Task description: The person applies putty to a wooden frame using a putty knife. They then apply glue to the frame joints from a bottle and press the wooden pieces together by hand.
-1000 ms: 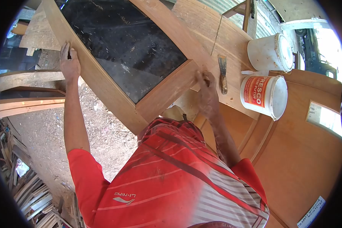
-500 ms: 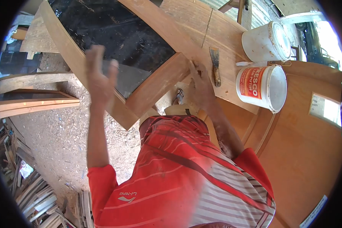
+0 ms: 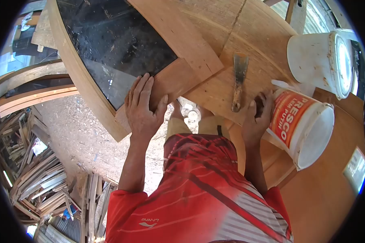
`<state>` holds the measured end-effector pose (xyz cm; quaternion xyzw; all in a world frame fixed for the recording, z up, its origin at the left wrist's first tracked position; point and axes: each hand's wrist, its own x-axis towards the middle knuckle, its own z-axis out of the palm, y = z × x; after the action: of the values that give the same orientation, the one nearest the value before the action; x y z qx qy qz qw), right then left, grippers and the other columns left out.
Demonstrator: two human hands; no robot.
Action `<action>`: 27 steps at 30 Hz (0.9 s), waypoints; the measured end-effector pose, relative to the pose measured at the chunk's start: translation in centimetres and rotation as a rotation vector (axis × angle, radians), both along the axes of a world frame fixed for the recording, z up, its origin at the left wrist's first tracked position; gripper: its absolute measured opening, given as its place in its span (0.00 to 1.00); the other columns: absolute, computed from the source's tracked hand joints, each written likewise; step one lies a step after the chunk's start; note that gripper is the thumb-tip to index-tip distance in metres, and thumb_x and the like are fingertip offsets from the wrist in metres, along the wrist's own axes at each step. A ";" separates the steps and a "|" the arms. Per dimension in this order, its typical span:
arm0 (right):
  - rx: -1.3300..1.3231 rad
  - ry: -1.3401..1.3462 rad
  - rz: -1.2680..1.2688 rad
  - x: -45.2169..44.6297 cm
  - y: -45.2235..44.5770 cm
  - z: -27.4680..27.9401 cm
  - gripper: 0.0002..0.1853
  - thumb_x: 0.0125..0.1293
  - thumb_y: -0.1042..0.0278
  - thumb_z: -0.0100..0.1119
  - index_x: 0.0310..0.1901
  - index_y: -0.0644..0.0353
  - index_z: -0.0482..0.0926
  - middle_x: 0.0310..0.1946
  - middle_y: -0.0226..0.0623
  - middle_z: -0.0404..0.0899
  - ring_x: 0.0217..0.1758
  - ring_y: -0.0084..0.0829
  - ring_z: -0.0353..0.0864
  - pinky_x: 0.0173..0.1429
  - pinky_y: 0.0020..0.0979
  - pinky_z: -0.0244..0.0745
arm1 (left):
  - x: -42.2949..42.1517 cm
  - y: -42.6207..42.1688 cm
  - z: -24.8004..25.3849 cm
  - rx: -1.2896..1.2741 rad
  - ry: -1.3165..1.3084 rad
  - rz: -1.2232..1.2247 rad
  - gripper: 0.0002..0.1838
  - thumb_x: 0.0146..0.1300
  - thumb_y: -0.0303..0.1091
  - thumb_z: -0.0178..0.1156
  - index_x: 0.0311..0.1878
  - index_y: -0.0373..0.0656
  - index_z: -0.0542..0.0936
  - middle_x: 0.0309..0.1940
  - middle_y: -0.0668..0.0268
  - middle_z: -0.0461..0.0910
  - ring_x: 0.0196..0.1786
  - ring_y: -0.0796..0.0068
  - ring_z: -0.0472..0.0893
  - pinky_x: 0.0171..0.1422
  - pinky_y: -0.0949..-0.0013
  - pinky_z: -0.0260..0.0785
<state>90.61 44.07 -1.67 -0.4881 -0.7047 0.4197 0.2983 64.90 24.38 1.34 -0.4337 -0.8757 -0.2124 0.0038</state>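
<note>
My left hand (image 3: 144, 109) lies with fingers spread on the lower rail of a wooden frame (image 3: 180, 75), fingertips at the edge of its dark glass panel (image 3: 121, 44). My right hand (image 3: 256, 119) is beside a white bucket (image 3: 298, 121) with a red label, fingers curled towards the thumb. Something dark shows between them, too small to make out. A putty knife (image 3: 238, 81) with a worn handle lies on the wooden board just left of this hand.
A second white bucket (image 3: 318, 62) stands farther back on the wooden board (image 3: 215, 95). Behind the labelled bucket lies a white stick-like piece (image 3: 283, 84). Scrap wood (image 3: 40, 178) is piled at lower left, and shavings cover the floor (image 3: 85, 129).
My left hand has come down from above the glass onto the lower rail. My right hand has moved right, from the frame's corner to the labelled bucket. The view has shifted.
</note>
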 end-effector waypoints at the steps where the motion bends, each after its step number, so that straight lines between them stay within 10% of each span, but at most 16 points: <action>1: 0.008 0.008 0.002 -0.2 0.1 0.0 0.33 0.76 0.81 0.54 0.81 0.73 0.60 0.72 0.52 0.68 0.71 0.44 0.74 0.76 0.41 0.71 | -0.1 0.3 0.0 -0.003 0.005 0.002 0.32 0.69 0.45 0.72 0.71 0.38 0.80 0.72 0.55 0.79 0.77 0.50 0.76 0.79 0.46 0.66; 13: -0.101 0.129 -0.181 -2.8 -0.5 1.6 0.41 0.77 0.80 0.52 0.86 0.74 0.45 0.87 0.59 0.50 0.89 0.52 0.55 0.87 0.46 0.57 | 0.6 0.3 0.2 -0.017 -0.026 -0.036 0.34 0.69 0.39 0.69 0.76 0.39 0.75 0.75 0.54 0.76 0.78 0.48 0.74 0.80 0.44 0.63; 27: 0.012 0.124 -0.408 -6.8 1.5 1.4 0.41 0.80 0.72 0.56 0.84 0.79 0.46 0.85 0.62 0.54 0.89 0.47 0.56 0.88 0.41 0.55 | -0.3 0.0 0.7 -0.013 -0.145 -0.203 0.35 0.67 0.35 0.69 0.77 0.41 0.74 0.80 0.51 0.69 0.82 0.44 0.66 0.84 0.43 0.58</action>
<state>83.80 45.55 -0.30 -0.5923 -0.5740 0.3758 0.4226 64.60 24.43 2.01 -0.5037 -0.8266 -0.2367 -0.0839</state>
